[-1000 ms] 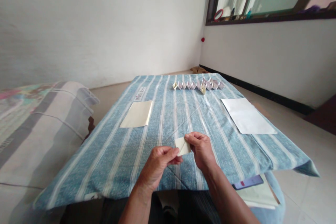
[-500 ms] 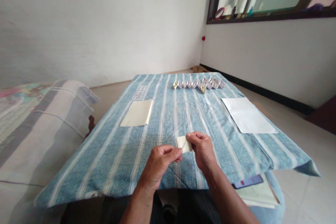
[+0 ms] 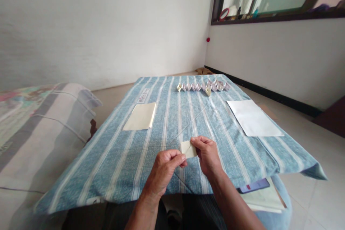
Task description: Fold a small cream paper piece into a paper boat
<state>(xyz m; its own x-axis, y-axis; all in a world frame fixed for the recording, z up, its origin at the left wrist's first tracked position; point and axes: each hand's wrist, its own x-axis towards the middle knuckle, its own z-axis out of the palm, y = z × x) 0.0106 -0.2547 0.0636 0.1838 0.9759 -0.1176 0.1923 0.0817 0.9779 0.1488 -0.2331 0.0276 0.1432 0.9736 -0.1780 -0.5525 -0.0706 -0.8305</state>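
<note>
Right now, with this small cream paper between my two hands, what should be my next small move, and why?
Probably sharpen the diagonal crease on the small cream paper: your left hand and right hand pinch it from both sides. The folded paper chain at the far end has crisp folds, so a firm crease seems useful.

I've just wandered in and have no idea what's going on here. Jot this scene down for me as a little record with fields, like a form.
Setting: white-walled room, window at upper right
Surface: blue-and-white striped cloth
Held item: small creased cream paper square
Left hand: fingertips pinching the paper square's left edge
Right hand: fingers pinching the paper square's right side
Also on the cloth: zigzag row of folded paper pieces, cream paper sheet, white paper sheet
</note>
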